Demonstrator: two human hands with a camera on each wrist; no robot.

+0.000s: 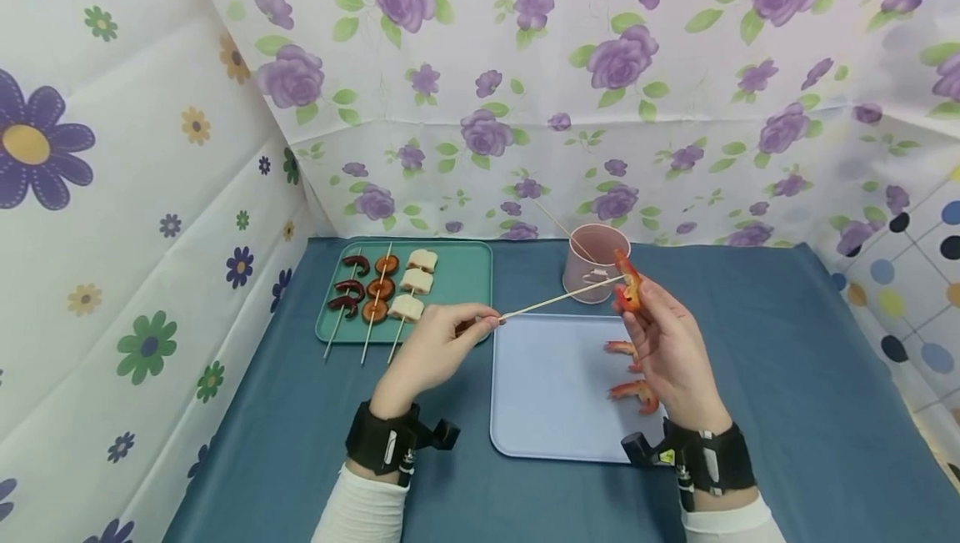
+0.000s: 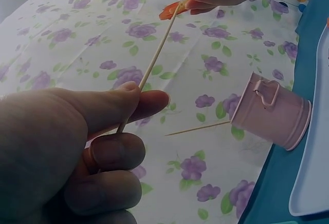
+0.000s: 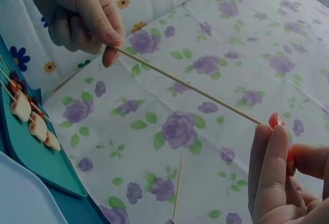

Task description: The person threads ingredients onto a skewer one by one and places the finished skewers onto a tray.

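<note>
**Skewer tip meets shrimp above the tray**

The bamboo skewer [image 1: 558,299] is up in the air over the far edge of the pale blue tray [image 1: 547,409], its long axis running left to right and rising slightly, tip aimed at the shrimp [image 1: 628,284]. Left hand [image 1: 435,347] pinches the blunt end between thumb and forefinger, other fingers curled. Right hand [image 1: 671,351] pinches the shrimp upright in its fingertips, right at the point. The risk, I'd say: those fingers sit close behind the tip, so a hard push could slip off the curved body and prick them, or knock the shrimp loose. Two more shrimp [image 1: 633,391] lie on the tray; pink cup [image 1: 596,263] behind, finished skewers on the green tray [image 1: 457,276].
</note>
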